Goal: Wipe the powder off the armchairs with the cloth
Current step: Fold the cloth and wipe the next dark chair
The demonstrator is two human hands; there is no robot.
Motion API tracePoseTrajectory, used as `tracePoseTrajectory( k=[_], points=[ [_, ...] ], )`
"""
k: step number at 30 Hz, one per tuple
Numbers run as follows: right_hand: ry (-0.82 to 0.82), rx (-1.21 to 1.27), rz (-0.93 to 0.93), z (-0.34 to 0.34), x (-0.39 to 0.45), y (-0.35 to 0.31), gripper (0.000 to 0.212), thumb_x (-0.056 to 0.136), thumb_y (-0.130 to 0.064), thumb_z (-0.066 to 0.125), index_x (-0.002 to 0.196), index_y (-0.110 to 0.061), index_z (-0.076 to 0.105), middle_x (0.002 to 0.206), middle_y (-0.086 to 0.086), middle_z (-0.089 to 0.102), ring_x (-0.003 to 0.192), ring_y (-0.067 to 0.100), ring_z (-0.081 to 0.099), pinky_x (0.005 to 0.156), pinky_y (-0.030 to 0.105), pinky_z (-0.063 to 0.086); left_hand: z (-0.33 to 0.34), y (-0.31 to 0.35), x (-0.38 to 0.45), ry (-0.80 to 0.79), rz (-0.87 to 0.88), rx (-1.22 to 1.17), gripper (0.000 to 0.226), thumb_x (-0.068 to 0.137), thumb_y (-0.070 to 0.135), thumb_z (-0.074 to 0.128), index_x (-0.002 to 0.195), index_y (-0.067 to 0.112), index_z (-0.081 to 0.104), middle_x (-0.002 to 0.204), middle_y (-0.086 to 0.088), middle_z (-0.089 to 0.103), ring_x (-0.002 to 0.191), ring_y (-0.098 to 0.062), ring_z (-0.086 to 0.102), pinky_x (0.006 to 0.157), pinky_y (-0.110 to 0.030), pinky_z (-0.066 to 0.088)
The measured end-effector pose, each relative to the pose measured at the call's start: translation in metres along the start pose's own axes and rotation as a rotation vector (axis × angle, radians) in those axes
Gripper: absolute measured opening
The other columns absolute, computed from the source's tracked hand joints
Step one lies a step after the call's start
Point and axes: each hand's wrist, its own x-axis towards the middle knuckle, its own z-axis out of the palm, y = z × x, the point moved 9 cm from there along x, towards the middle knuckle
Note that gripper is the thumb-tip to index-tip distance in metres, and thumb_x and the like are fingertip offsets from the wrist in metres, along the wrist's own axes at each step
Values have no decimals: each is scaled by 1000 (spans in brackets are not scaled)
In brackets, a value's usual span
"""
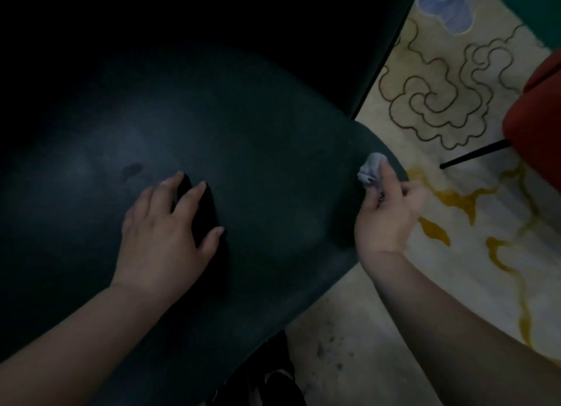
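A dark green armchair [258, 150] fills most of the view, its seat cushion below me and its back in shadow at the top. Faint pale powdery patches lie on the seat's left part. My left hand [170, 226] rests flat on the seat with fingers spread. My right hand [391, 214] pinches a small bunched grey cloth [372, 168] and holds it against the seat's right front corner.
A cream rug [455, 108] with brown swirl outlines and yellow streaks lies to the right. A red armchair [537, 117] with a thin black leg [473, 155] stands at the right edge. Dark shoes [267, 381] show at the bottom.
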Motion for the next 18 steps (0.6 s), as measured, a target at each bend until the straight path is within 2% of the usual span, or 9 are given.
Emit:
tracePoseTrajectory(
  k=[2, 4, 5, 9, 11, 15, 18],
  points=[
    [-155, 17, -137, 21, -7, -33, 43, 88, -14, 53, 130, -21, 58, 106, 17, 46, 92, 29, 47, 84, 28, 39, -1, 1, 3, 5, -5, -4, 71, 78, 46, 69, 138, 15, 48, 144, -14, 39, 131, -36, 34, 105, -56, 35],
    [-238, 20, -324, 36, -13, -68, 44, 89, -10, 55, 131, -21, 58, 101, 12, 43, 90, 26, 45, 81, 28, 38, -1, 1, 5, 1, -8, -4, 70, 78, 46, 69, 138, 16, 48, 144, -13, 39, 131, -36, 34, 104, -56, 35],
    [-227, 16, -345, 40, -7, -74, 46, 89, -7, 57, 132, -22, 57, 100, 11, 41, 89, 26, 45, 80, 30, 40, -1, 1, 7, -4, -6, -3, 70, 78, 46, 68, 138, 16, 48, 144, -13, 39, 130, -36, 34, 104, -57, 35],
    [-84, 83, -29, 50, 40, -59, 43, 91, -5, 53, 131, -18, 58, 102, 5, 33, 98, 31, 47, 85, 26, 36, -2, -3, 15, -10, -4, 1, 69, 79, 47, 67, 138, 16, 49, 144, -13, 39, 130, -37, 36, 105, -56, 35],
    [-98, 90, 93, 61, 55, -55, 42, 92, -6, 50, 131, -18, 57, 104, 6, 30, 106, 33, 45, 86, 25, 32, -4, -7, 20, -9, -17, -9, 69, 79, 47, 67, 139, 17, 48, 144, -13, 39, 131, -36, 35, 105, -55, 35],
    [-98, 9, 148, 75, 72, -62, 41, 96, -11, 49, 136, -18, 52, 115, 13, 39, 111, 30, 44, 88, 23, 30, -9, -18, 25, 22, -38, -48, 67, 79, 45, 68, 137, 15, 50, 142, -14, 40, 130, -36, 35, 105, -55, 36],
    [-106, -41, 143, 79, 69, -67, 42, 97, -11, 48, 139, -16, 48, 118, 13, 38, 111, 28, 42, 86, 19, 25, -13, -27, 24, 27, -61, -81, 66, 80, 44, 66, 137, 16, 49, 143, -12, 40, 131, -35, 34, 106, -54, 34]
  ],
)
